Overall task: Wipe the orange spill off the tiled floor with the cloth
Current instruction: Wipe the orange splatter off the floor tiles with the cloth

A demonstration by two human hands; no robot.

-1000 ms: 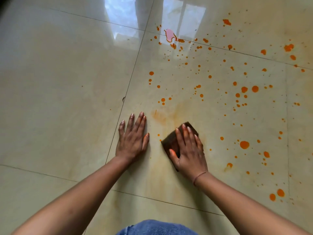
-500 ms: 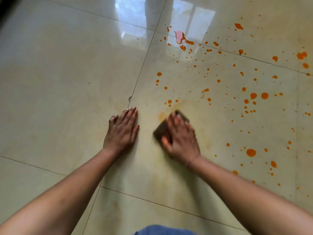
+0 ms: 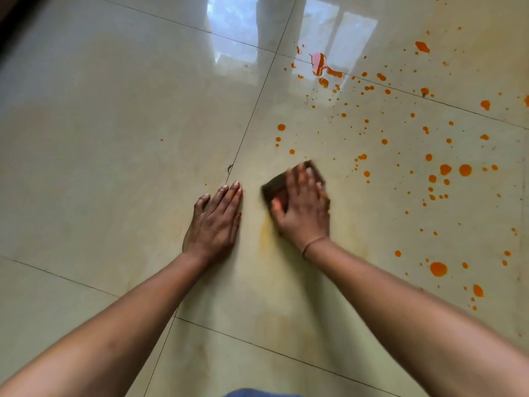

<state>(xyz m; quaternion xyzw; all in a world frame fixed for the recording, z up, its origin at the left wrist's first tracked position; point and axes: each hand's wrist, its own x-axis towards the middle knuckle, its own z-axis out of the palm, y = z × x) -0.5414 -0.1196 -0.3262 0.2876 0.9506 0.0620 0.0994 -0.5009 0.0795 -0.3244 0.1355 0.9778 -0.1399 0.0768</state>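
A dark brown folded cloth [image 3: 273,188] lies flat on the glossy beige tiled floor [image 3: 114,138]. My right hand [image 3: 303,207] presses on it with fingers spread and straight, blurred by motion. My left hand [image 3: 216,222] rests flat on the floor just left of the cloth, fingers together. Orange drops of the spill [image 3: 446,170] are scattered ahead and to the right of the cloth. A larger orange puddle [image 3: 323,65] sits farther away near a grout line. A faint yellow smear [image 3: 266,230] streaks the tile below the cloth.
Bright window reflections [image 3: 234,30] glare on the far tiles. Grout lines [image 3: 252,116] cross the floor. A small dark mark [image 3: 230,168] sits on the grout line ahead of my left hand. Blue fabric [image 3: 257,393] shows at the bottom edge.
My right hand has pushed the cloth forward over the nearest orange drops and smear. My left hand stays planted flat on the floor. The view has shifted forward.
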